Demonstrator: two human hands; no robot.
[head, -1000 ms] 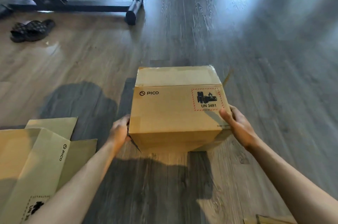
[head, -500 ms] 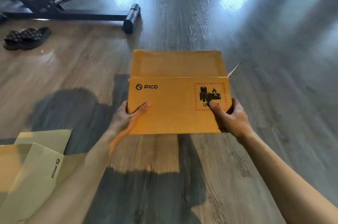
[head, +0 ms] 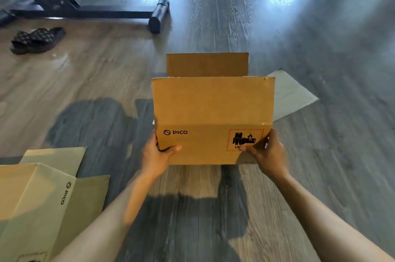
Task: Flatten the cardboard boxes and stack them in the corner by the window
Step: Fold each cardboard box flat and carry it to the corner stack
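Corrugated brown cardboard box (head: 211, 116), flaps splayed open, is gripped at its lower corners by the left hand (head: 155, 158) and right hand (head: 268, 154), above grey woodgrain floor (head: 192, 219); flattened boxes (head: 42, 197) lie left of it.

home room indicated: wood-plank floor (head: 213, 219), slippers (head: 37, 40) left out, black exercise-machine frame (head: 85, 9) parked nearby.

We find bare floor (head: 320, 176) right of the box (head: 213, 120) and nearer us beneath it. Left of the box and nearer lies flattened cardboard (head: 42, 201); beyond the box to the left stand a black frame (head: 111, 13) and sandals (head: 37, 39).
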